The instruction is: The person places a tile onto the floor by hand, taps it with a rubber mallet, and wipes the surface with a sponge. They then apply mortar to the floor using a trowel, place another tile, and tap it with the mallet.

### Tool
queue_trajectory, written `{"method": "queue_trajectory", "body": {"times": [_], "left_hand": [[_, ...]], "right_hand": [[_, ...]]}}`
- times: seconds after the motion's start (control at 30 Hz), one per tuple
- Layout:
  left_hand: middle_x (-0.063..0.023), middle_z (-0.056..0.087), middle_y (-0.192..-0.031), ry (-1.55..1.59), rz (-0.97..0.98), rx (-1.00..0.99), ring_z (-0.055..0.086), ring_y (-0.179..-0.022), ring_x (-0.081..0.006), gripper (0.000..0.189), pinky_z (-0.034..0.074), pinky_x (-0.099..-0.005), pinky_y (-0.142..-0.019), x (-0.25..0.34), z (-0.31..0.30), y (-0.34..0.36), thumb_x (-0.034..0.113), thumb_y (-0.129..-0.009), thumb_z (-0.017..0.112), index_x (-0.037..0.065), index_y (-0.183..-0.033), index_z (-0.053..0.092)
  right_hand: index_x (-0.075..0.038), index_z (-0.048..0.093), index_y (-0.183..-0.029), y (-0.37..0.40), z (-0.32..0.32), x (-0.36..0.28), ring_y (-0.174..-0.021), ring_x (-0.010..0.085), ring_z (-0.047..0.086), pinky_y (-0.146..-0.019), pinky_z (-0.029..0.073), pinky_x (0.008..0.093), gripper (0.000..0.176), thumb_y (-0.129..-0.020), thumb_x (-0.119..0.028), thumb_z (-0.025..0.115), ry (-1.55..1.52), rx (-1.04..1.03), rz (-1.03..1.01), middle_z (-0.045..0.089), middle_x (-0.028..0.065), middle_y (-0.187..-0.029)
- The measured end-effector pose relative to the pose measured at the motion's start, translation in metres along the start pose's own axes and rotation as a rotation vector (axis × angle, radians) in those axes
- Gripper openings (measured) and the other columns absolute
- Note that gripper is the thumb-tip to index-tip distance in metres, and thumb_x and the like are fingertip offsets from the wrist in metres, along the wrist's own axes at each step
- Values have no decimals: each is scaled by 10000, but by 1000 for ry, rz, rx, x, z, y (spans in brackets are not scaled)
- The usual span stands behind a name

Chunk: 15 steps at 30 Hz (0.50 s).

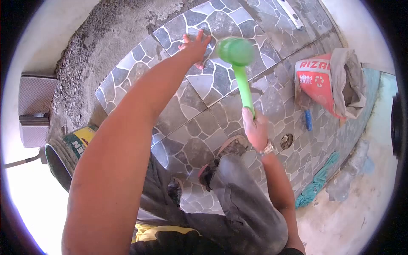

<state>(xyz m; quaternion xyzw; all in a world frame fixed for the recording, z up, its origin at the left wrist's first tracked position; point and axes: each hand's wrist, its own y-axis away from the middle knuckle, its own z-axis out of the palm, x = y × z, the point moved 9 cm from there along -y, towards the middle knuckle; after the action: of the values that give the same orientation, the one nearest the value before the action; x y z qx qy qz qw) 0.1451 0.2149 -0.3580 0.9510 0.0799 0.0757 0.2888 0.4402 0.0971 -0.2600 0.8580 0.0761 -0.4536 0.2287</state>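
Note:
My right hand (255,129) is wrapped round the handle of a bright green mallet (242,80). The mallet's head is smeared by motion and overlaps a stone-patterned floor tile (221,78) in this view. On that same tile lies my left hand (196,49), its fingers spread out and holding nothing. Dark joints run between this tile and the laid tiles beside it. A metal-banded watch sits on my right wrist.
Rough grey mortar (102,46) borders the tiles at the upper left. A cement bag (316,85) stands open at the right, near a blue-handled tool (308,120). A bucket (63,148) and stacked tiles (36,93) are at the left. A teal cloth (318,180) lies along the wall.

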Motion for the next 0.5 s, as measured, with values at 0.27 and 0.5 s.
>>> {"method": "queue_trajectory", "body": {"times": [0.27,0.5], "left_hand": [[-45,-32,-1683,35,-31,-6,162,-1425,-614,1313,467,-678,-1012,0,-2,3,230,-596,954,341,-1596,110],[-35,-30,-1683,37,-33,13,170,-1420,-619,1319,471,-689,-1000,-2,4,-1,214,-576,959,349,-1590,125]], "right_hand": [[-19,685,-920,5,20,53,-535,234,578,-538,451,391,366,-943,-383,655,210,-51,-19,592,132,-604],[12,646,-884,15,2,-17,-532,222,595,-532,443,378,389,-958,-370,647,64,-10,-237,574,134,-590]]}}
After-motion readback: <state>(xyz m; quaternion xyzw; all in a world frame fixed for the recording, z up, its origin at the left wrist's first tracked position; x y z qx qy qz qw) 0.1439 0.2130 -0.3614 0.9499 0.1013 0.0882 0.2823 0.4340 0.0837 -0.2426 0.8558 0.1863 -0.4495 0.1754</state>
